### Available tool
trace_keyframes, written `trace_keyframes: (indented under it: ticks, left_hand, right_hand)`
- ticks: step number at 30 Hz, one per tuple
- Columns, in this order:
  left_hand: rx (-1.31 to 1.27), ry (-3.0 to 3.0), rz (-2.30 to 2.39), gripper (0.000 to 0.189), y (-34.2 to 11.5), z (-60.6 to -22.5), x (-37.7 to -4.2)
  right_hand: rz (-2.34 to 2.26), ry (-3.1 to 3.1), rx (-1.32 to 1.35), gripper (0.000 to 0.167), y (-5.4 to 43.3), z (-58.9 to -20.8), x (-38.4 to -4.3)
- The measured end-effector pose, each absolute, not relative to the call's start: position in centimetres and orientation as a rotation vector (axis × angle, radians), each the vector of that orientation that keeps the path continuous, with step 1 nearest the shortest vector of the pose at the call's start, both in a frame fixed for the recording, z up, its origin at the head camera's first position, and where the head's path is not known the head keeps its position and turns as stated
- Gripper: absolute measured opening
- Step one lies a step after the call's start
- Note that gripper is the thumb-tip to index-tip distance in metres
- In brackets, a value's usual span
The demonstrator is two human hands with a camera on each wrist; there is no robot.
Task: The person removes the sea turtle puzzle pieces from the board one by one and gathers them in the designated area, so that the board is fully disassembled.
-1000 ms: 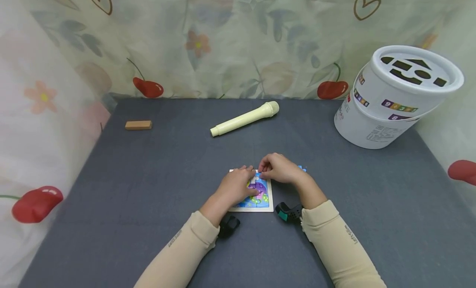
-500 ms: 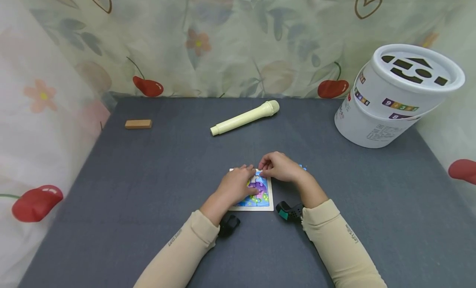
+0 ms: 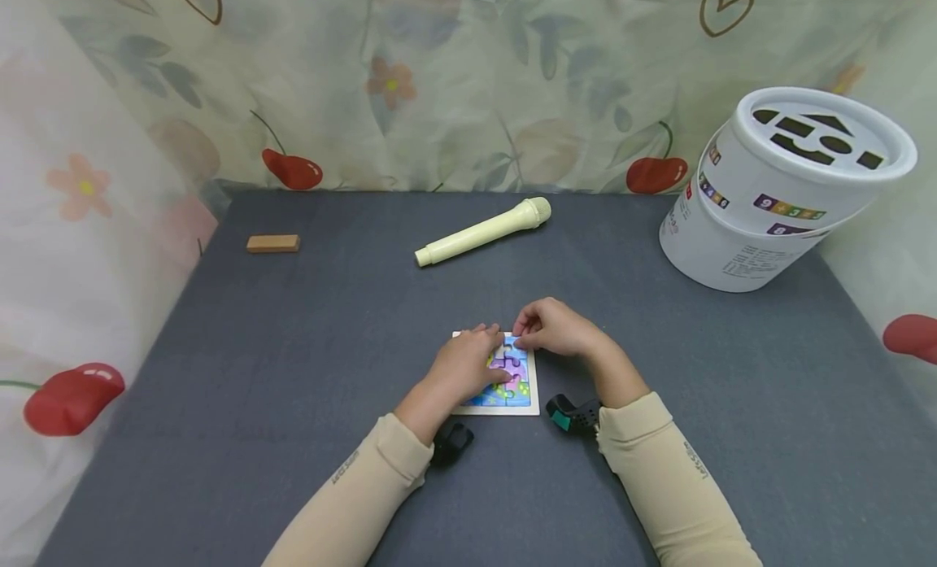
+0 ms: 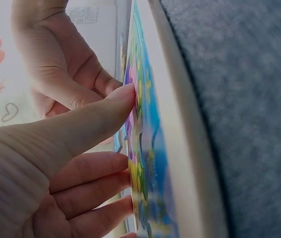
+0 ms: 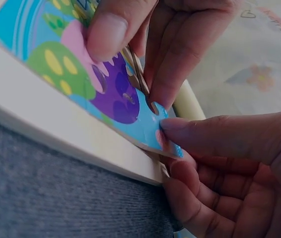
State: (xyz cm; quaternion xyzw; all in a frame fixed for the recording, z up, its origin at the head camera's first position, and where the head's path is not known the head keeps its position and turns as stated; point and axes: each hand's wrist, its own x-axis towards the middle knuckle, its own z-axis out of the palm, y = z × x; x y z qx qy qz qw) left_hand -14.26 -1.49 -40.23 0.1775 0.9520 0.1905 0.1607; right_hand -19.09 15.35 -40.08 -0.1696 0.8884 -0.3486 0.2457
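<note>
A framed jigsaw puzzle (image 3: 534, 398) with a cream border and blue, purple, pink and green pieces lies flat in front of me. My left hand (image 3: 463, 365) rests over its left part, thumb and fingertips on the pieces, fingers mostly straight. At the top right corner, my right hand (image 3: 558, 329) pinches a blue puzzle piece (image 5: 155, 131) between thumb and curled fingers. In the right wrist view that piece sits tilted at the frame's corner, with its edge raised over the border. The left hand covers much of the puzzle in the head view.
Beyond the puzzle lies a pale yellow toy microphone (image 3: 483, 232). A small wooden block (image 3: 273, 243) is at the back left. At the back right stands a white bucket (image 3: 761, 217) with shaped holes in its lid. A floral curtain (image 3: 454, 87) hangs behind the table.
My right hand has shifted slightly right at the puzzle's corner. A small blue patch beyond the right wrist is now hidden. The left hand stays in place.
</note>
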Motion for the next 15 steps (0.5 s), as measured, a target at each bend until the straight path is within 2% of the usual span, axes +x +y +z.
trace_keyframes:
  ticks: [9,15]
  left_hand:
    - [0.471,2.688,0.523,0.068,-1.43,-40.33,-14.32]
    - [0.482,2.706,0.503,0.065,-1.5,-40.5,-14.25]
  right_hand:
    - [-1.058,2.321,-0.461,0.01,15.66,-40.09,-19.16]
    - [-1.078,2.296,-0.462,0.01,15.76,-40.15,-19.29]
